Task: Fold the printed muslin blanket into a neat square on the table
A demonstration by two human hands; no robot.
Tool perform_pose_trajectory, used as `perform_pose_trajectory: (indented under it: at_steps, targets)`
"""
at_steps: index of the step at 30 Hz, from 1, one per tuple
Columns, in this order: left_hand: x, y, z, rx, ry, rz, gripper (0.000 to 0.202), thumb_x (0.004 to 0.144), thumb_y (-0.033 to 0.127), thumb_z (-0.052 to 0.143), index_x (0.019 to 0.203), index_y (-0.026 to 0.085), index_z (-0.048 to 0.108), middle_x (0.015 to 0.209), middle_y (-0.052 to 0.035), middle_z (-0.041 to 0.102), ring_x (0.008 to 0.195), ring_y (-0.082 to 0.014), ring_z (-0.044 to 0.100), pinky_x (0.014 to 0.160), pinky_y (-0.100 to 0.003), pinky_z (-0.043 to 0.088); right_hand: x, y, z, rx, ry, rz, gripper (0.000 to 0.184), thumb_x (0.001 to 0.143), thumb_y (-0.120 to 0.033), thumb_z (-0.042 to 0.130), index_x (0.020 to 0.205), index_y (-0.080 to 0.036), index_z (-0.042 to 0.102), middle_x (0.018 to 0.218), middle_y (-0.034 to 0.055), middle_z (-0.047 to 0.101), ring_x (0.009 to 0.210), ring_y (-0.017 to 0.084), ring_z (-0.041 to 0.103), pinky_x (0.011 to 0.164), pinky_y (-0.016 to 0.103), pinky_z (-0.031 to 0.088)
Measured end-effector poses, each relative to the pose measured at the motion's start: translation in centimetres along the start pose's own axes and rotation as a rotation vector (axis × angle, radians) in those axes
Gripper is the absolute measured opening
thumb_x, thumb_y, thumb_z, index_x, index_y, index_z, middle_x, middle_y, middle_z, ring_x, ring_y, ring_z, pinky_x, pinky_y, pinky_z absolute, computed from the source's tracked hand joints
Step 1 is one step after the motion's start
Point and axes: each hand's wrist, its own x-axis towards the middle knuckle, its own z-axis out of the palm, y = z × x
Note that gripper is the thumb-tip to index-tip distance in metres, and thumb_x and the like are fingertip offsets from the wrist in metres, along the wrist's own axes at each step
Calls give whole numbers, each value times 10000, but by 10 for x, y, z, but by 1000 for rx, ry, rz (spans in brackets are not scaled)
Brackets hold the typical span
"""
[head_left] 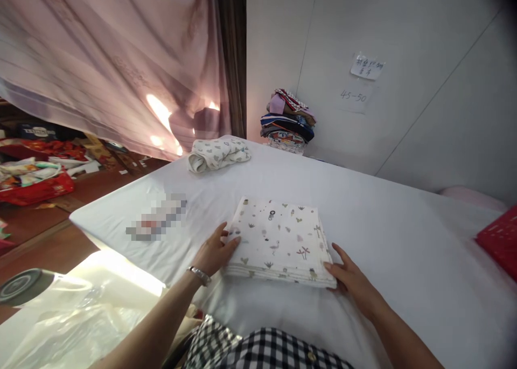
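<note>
A white cloth [278,234], printed with small animals, plants and palm trees, lies folded flat in several layers before me. Its left edge is in my left hand [215,249], the thumb resting on top and the fingers by the side; a silver bracelet is on that wrist. At the near right corner, my right hand [351,277] grips the edge, with one finger stretched out beside it. The undersides of both hands are hidden. Farther back lies a loosely rolled white cloth [220,153] with grey shapes, apart from my hands.
The white-covered table [388,234] meets a grey wall. A pile of folded clothes [287,121] stands against that wall. Left are a blurred-out object [156,218], a dark round-ended item [26,287] and clear plastic [89,320]. A red basket [501,245] is at right.
</note>
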Motion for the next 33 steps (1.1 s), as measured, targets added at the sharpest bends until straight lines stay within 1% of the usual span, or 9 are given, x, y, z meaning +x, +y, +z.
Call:
perform_pose_trajectory:
  at_steps: [6, 8, 12, 17, 21, 23, 25, 29, 33]
  targets:
    - [4, 2, 3, 58, -26, 63, 628, 771, 496, 421, 1310, 190, 322, 1002, -70, 609, 828, -209, 602, 727, -316, 447, -5, -7, 5, 31, 98, -120, 846, 687, -438, 651, 1393, -280, 212, 863, 15, 634, 848, 211, 603, 768, 322, 442]
    - [6, 2, 1, 76, -43, 79, 604, 776, 479, 413, 1304, 200, 323, 976, -59, 615, 815, -206, 604, 712, -311, 445, -7, -7, 6, 16, 131, -124, 859, 682, -438, 654, 1395, -299, 196, 830, 5, 631, 823, 207, 604, 749, 321, 441]
    - [17, 6, -12, 194, -79, 119, 604, 758, 510, 435, 1278, 211, 364, 980, -55, 624, 831, -221, 602, 711, -325, 440, -8, -1, 8, 40, 134, -27, 860, 679, -432, 649, 1395, -273, 200, 785, 11, 630, 729, 198, 601, 666, 318, 447]
    - [51, 42, -24, 333, 70, 309, 543, 797, 535, 377, 1245, 229, 409, 1139, -65, 569, 947, -228, 571, 743, -325, 433, -2, 6, 9, 107, 116, 5, 901, 657, -408, 666, 1398, -273, 172, 751, 1, 616, 635, 181, 575, 565, 299, 442]
    - [90, 85, -8, 406, -2, 507, 543, 816, 550, 342, 1197, 189, 481, 1168, -94, 561, 1046, -247, 524, 854, -348, 392, 1, 10, 10, 136, 153, -9, 882, 652, -413, 662, 1389, -285, 195, 763, 0, 605, 618, 170, 565, 542, 283, 426]
    - [109, 102, 7, 436, -94, 580, 538, 830, 545, 308, 1161, 179, 520, 1172, -101, 565, 1067, -253, 513, 885, -359, 371, 1, 13, 10, 155, 152, -17, 880, 655, -415, 660, 1389, -293, 191, 807, 9, 604, 645, 172, 574, 557, 283, 431]
    - [125, 114, 22, 445, -215, 589, 556, 834, 559, 267, 1124, 180, 553, 1167, -108, 570, 1052, -256, 524, 868, -354, 381, 1, 15, 8, 167, 134, -32, 895, 656, -417, 662, 1394, -297, 170, 880, 21, 604, 696, 177, 585, 593, 287, 438]
    - [144, 124, 39, 436, -336, 522, 642, 796, 635, 242, 1067, 166, 585, 1145, -137, 577, 1020, -278, 539, 815, -349, 410, 3, 17, 4, 173, 103, -75, 915, 649, -430, 666, 1399, -299, 158, 1102, 53, 562, 847, 201, 587, 670, 294, 443]
    - [154, 122, 44, 451, -353, 476, 696, 719, 713, 312, 1096, 182, 559, 1170, -130, 565, 1022, -291, 538, 790, -351, 426, 5, 19, 2, 206, 91, -87, 931, 640, -425, 674, 1400, -287, 155, 1087, 61, 574, 825, 202, 589, 669, 297, 442]
